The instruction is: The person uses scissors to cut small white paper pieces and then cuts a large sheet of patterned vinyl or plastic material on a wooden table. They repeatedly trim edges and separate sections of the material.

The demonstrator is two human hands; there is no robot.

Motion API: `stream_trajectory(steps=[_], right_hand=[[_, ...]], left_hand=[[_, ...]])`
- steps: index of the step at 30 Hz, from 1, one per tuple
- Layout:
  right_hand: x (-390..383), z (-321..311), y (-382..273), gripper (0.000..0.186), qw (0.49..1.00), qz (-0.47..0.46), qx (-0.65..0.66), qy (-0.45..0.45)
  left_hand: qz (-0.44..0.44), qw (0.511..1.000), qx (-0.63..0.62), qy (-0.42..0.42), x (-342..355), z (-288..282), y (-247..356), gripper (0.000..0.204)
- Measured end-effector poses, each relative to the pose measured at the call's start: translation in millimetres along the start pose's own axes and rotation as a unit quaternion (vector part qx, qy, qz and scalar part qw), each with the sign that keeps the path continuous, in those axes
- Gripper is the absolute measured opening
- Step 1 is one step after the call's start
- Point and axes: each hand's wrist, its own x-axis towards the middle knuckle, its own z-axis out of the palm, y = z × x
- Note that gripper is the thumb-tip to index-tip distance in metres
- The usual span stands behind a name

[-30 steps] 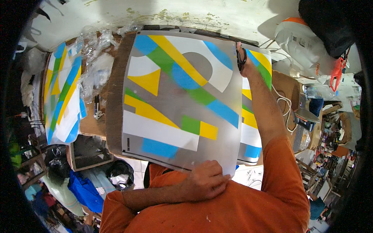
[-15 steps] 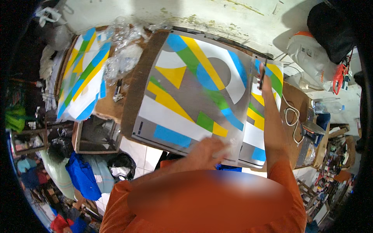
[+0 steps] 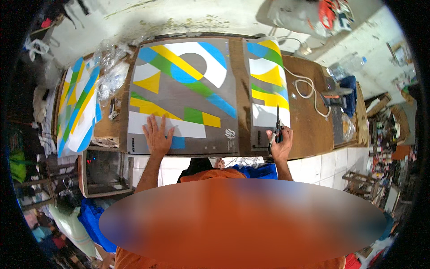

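Observation:
My left hand (image 3: 157, 136) lies with spread fingers on the lower left of the middle sheet (image 3: 179, 103), which carries blue, green, yellow, white and grey shapes. My right hand (image 3: 282, 141) is closed on black-handled scissors (image 3: 277, 127), blades pointing away from me, over the lower part of a similar sheet (image 3: 268, 78) on the right. The right sheet's right side curves. A brown strip shows between the two sheets. At the left, more patterned sheets (image 3: 78, 107) lie curled at the edge of the wooden table (image 3: 309, 139).
Crumpled clear plastic (image 3: 112, 78) lies between the sheets at left. A white cord (image 3: 309, 89), a tool (image 3: 336, 92) and blue fabric (image 3: 348, 96) are at right. Bags (image 3: 298, 18) hang on the back wall. A framed box (image 3: 104, 172) stands below the table's left.
The middle sheet now lies flatter and apart from the right sheet. My right hand has come down to the near part with the scissors; my left hand has opened flat on the sheet.

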Motion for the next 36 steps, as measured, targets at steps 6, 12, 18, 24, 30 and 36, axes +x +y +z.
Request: stream_trajectory(steps=[6, 12, 18, 24, 30, 36], right_hand=[[-7, -26, 57, 0.047, 0.984, 0.041, -0.124, 0.117], [-10, -22, 80, 0.065, 0.981, 0.173, -0.083, -0.013], [-7, -21, 60, 0.068, 0.963, 0.225, -0.139, -0.053], [-11, -17, 49, 0.059, 0.964, 0.231, -0.132, 0.004], [-24, -7, 38, 0.048, 0.979, 0.169, -0.068, 0.088], [-28, 9, 23, 0.052, 0.985, 0.169, -0.003, 0.048]], left_hand=[[0.046, 0.994, -0.055, 0.088, 12, 9, 46, 0.068], [0.189, 0.958, -0.21, 0.048, 5, 20, 238, 0.062], [0.25, 0.964, -0.092, 0.015, 4, 10, 296, 0.068], [0.19, 0.961, -0.202, -0.014, 9, -17, 314, 0.047], [0.07, 0.827, -0.55, -0.094, 32, -61, 295, 0.052], [0.189, 0.863, -0.466, 0.044, 32, -84, 254, 0.051]])
